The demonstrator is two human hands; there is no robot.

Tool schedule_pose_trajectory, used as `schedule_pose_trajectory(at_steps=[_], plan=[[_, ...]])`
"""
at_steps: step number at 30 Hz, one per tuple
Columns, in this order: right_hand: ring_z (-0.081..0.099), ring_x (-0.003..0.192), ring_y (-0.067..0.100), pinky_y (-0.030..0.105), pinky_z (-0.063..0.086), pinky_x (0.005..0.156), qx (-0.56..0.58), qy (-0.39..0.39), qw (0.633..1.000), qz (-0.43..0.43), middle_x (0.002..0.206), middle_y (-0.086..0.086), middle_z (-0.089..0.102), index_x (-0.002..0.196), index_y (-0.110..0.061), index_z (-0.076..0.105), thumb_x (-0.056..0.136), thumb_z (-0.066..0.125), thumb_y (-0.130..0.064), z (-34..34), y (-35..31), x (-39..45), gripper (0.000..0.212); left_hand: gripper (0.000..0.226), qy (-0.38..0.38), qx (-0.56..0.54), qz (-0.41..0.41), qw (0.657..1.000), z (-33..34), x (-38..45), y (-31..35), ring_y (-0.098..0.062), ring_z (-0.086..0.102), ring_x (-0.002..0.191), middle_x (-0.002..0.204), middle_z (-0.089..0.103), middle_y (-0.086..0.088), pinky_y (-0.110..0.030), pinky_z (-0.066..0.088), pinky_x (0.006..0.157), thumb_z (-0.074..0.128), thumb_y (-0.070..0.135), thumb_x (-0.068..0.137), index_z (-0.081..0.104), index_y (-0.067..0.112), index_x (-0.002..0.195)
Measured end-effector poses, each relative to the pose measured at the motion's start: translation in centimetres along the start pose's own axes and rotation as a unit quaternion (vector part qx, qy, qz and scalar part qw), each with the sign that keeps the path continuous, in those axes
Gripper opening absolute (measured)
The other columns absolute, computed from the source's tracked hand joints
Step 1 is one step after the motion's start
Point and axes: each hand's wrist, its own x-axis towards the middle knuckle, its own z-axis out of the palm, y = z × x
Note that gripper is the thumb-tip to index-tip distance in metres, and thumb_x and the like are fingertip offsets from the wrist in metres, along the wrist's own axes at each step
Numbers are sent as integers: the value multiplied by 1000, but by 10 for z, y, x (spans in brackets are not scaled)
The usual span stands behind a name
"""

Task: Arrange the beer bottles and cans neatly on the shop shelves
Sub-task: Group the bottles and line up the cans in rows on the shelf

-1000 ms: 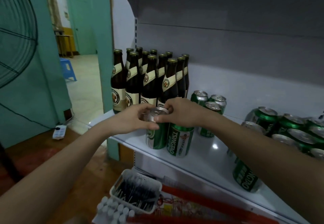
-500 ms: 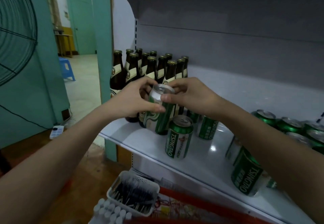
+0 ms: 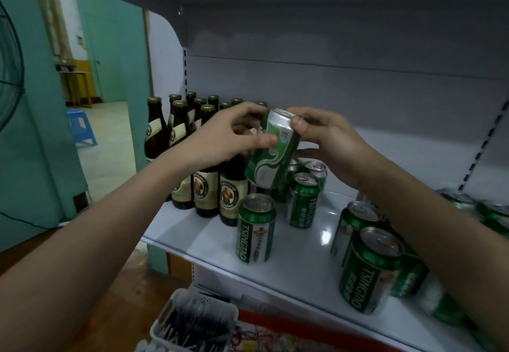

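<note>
Head view: Tsingtao can lifted in both hands over shop shelf

Head view, read left to right. Left of the fingers, brown beer bottles (image 3: 203,178) packed upright in tight rows at the shelf's left end, apparently already sorted. Left hand (image 3: 220,136) curled round the upper left side of the held can (image 3: 271,150), thumb across its face. Can tilted, top leaning away, clear of the shelf (image 3: 303,263) and above the standing cans; probably gripped from both sides to turn it label-forward before setting down. Right hand (image 3: 327,142) pinching the rim, thumb on top, fingers behind. Directly below the fingertips, one upright Tsingtao can (image 3: 256,227) near the front edge. Below the right wrist, more green cans (image 3: 369,269) clustered loosely, waiting for lining up.
</note>
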Motion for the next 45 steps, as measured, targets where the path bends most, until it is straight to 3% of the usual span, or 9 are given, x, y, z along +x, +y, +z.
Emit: schedule_pose_trajectory(at_steps=[3,7,10,15,21,27,30,37,45], plan=[[67,104,23,40,56,85,6,20,1000,12,109,7,69,123,-9,63,100,54,-18,-12,5,-1,26,70,-5,17,5,1000,14,9,5,-14,64,94,109,64,8,-12,52,77,84,29,70,49,22,131],[65,107,19,35,54,89,8,29,999,31,113,2,67,130,-12,56,102,51,-17,-24,12,1,29,75,31,54,7,998,34,20,7,-7,63,84,106,63,12,-23,55,79,89,29,65,47,32,128],[62,114,14,36,50,99,-27,7,999,41,123,0,63,139,-16,49,103,50,-19,-34,11,5,37,83,54,97,6,994,47,29,8,3,55,91,113,56,14,-8,46,74,88,31,67,46,27,138],[65,107,22,48,50,101,-145,-15,989,12,104,-2,70,110,-20,70,93,66,-32,-36,11,17,21,89,110,204,-19,973,66,44,3,-23,50,123,135,56,0,-26,38,88,87,34,68,42,23,144],[67,103,29,53,51,97,-156,6,987,24,97,3,68,107,-8,69,88,74,-20,-36,30,39,23,78,127,273,-67,951,79,55,-4,-31,58,109,115,63,-7,-34,45,78,85,31,69,44,17,134],[68,95,30,53,52,96,-152,15,987,46,95,8,66,104,-6,69,87,74,-15,-29,44,52,20,70,115,301,-78,943,79,59,-11,-32,59,105,109,60,-8,-32,41,72,82,23,73,44,12,130],[57,82,24,42,51,78,-160,3,986,53,90,14,59,106,11,64,86,74,-10,-26,47,54,31,67,86,291,-99,948,82,58,-14,-30,58,101,99,54,-4,-33,41,68,83,23,74,44,10,127],[53,77,20,32,41,69,-225,-17,971,85,82,13,57,99,18,63,82,76,-8,-26,61,57,34,51,19,260,-145,955,90,67,-35,-31,57,96,110,56,-11,-34,42,66,73,16,80,43,9,120],[59,80,17,32,49,74,-295,-35,945,139,93,11,67,101,-1,69,79,81,-19,-27,78,62,30,42,-27,226,-192,955,100,73,-54,-30,57,102,114,54,-13,-33,46,70,69,14,83,46,7,117]])
